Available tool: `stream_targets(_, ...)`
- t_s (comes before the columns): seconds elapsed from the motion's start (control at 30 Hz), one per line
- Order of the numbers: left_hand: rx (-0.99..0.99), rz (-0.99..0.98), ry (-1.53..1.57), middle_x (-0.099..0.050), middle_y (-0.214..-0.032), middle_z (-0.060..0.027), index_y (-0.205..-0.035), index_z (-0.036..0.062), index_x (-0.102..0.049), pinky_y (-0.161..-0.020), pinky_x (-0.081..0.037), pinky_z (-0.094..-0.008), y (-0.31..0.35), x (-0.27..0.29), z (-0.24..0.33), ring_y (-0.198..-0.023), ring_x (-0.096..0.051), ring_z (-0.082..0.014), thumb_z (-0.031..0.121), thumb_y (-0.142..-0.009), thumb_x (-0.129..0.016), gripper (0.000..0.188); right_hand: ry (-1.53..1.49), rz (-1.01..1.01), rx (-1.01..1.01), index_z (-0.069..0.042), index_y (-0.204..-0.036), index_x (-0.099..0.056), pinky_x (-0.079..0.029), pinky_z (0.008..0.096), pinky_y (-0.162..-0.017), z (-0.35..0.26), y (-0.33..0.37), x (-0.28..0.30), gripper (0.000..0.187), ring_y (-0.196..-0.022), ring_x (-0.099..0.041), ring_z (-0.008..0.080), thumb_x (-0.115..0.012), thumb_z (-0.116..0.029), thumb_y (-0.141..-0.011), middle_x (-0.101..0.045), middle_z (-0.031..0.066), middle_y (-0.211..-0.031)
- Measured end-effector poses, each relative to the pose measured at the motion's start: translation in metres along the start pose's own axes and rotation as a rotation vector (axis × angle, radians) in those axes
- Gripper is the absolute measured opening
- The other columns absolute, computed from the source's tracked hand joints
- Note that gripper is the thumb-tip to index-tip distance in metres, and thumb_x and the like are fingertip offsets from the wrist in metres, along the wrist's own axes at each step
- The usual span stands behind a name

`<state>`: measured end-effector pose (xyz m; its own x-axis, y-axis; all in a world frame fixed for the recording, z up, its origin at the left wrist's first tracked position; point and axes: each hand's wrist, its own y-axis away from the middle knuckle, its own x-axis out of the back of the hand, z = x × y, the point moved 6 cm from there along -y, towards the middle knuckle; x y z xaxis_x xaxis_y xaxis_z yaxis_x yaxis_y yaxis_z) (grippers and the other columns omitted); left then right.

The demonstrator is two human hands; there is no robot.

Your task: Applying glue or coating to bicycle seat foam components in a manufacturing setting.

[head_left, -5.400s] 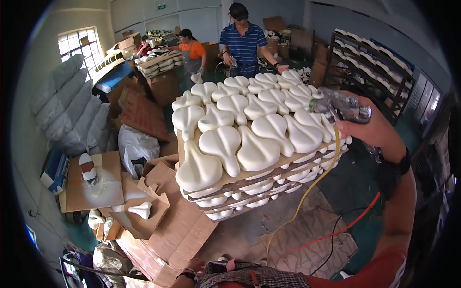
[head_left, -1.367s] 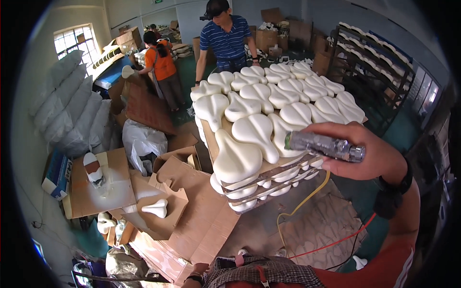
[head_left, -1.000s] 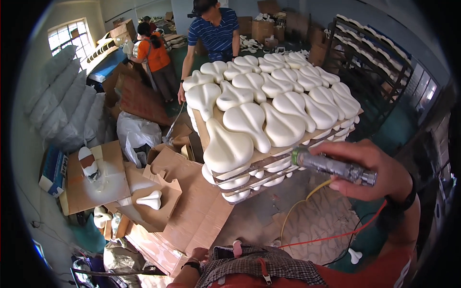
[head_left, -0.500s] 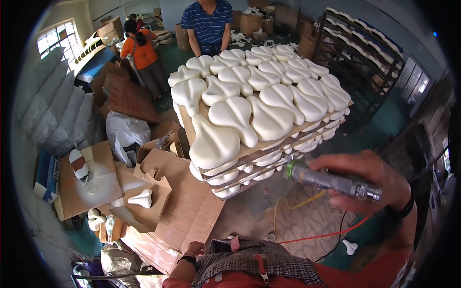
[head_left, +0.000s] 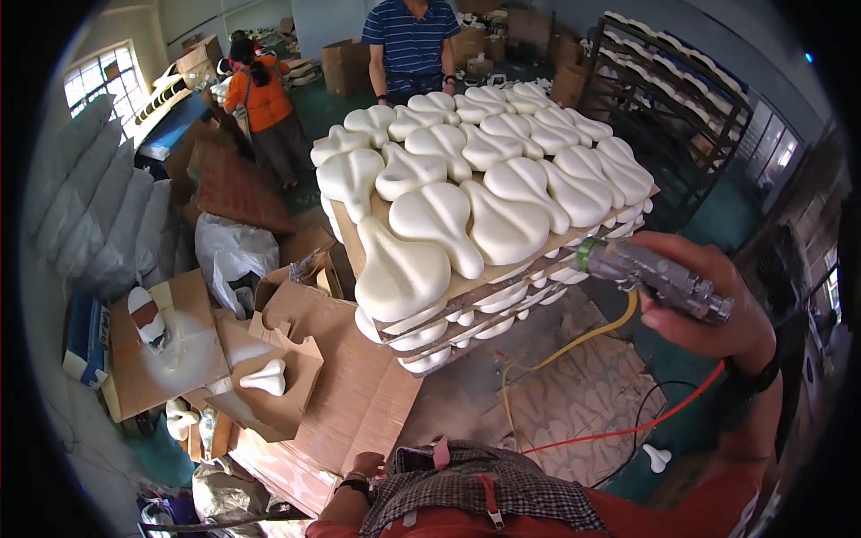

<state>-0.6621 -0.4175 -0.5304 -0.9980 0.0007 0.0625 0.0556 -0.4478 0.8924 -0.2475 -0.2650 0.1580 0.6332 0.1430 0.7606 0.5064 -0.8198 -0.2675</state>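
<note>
Head view: saw the right hand point(head_left: 717, 336) wrapped snugly around a grubby grey spray gun point(head_left: 659, 273), clamped on it from above and below. Found its green-ringed nozzle point(head_left: 587, 255) aimed left, right by the near edge of the big stack point(head_left: 493, 287), but couldn't judge the gap from this angle. Spotted the left hand point(head_left: 368, 464) way down at the lower edge, next to the checked apron point(head_left: 484, 480), with a dark band point(head_left: 353, 485) around the wrist. Couldn't tell the curl of its fingers or any grip on anything, tbh.

Got loads of white saddle-shaped pieces point(head_left: 401, 273) front and center, packed in rows across a wooden board point(head_left: 466, 284), some with the fat end toward the camera, some flipped the other way. Saw more of the same poking out in layers underneath. Noticed a yellow hose point(head_left: 574, 344) trailing from below the gun down to the floor, plus a red hose point(head_left: 632, 431) running across lower right.

Spied one loose white piece point(head_left: 657, 458) near the right forearm point(head_left: 758, 412) and another lying in a cut-up cardboard box point(head_left: 291, 408) on the left. Also clocked a white-dusted cardboard sheet point(head_left: 193, 305) beside that box and pale sacks point(head_left: 99, 215) piled up at far left. Past the stack, made out a person in a blue striped shirt point(head_left: 413, 40), somebody in an orange top point(head_left: 260, 100) further left, and a dark rack point(head_left: 590, 67) of white curved pieces point(head_left: 673, 76) off to the right
</note>
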Motion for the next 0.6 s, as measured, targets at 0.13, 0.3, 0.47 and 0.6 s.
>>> stream_targets(0.13, -0.235, -0.051, -0.415, -0.068, -0.083, -0.0058, -0.086, 0.0042, -0.063, -0.058, -0.054, -0.0295, -0.006, 0.000, 0.015, -0.065, -0.067, -0.0172, 0.015, -0.078, -0.058, 0.015, -0.011, -0.197, -0.071, -0.001, -0.126, -0.049, -0.046, 0.0261, -0.061, 0.003, 0.011, 0.005, 0.055, -0.063, -0.060, 0.0131, -0.064, -0.007, -0.074, -0.063, 0.0073, -0.079)
stream_targets(0.3, -0.736, -0.146, -1.542, -0.065, -0.101, -0.0074, -0.099, 0.0034, -0.061, -0.061, -0.053, -0.0328, -0.007, -0.013, 0.022, -0.086, -0.066, -0.0211, 0.022, -0.070, -0.071, 0.036, 0.005, -0.172, -0.044, -0.001, -0.126, -0.048, -0.044, 0.0251, -0.061, 0.012, 0.000, 0.000, 0.054, -0.061, -0.056, 0.0138, -0.063, -0.004, -0.074, -0.063, 0.0083, -0.081)
stream_targets(0.47, -0.335, -0.124, -0.621, -0.065, -0.093, -0.0086, -0.102, 0.0052, -0.058, -0.055, -0.052, -0.0336, -0.019, -0.006, 0.028, -0.073, -0.065, -0.0231, 0.020, -0.078, -0.066, 0.029, -0.076, 0.072, -0.113, 0.000, -0.127, -0.047, -0.044, 0.0253, -0.064, 0.020, -0.014, 0.010, 0.055, -0.067, -0.057, 0.0131, -0.063, -0.004, -0.074, -0.064, 0.0087, -0.086)
stream_targets(0.6, 0.004, -0.126, 0.037, -0.063, -0.088, -0.0101, -0.107, 0.0052, -0.054, -0.045, -0.049, -0.0338, -0.020, -0.013, 0.023, -0.060, -0.061, -0.0221, 0.019, -0.084, -0.060, 0.027, -0.026, -0.167, -0.167, 0.001, -0.127, -0.045, -0.045, 0.0235, -0.071, 0.022, -0.010, 0.002, 0.057, -0.078, -0.055, 0.0081, -0.065, -0.008, -0.074, -0.061, 0.0059, -0.091)
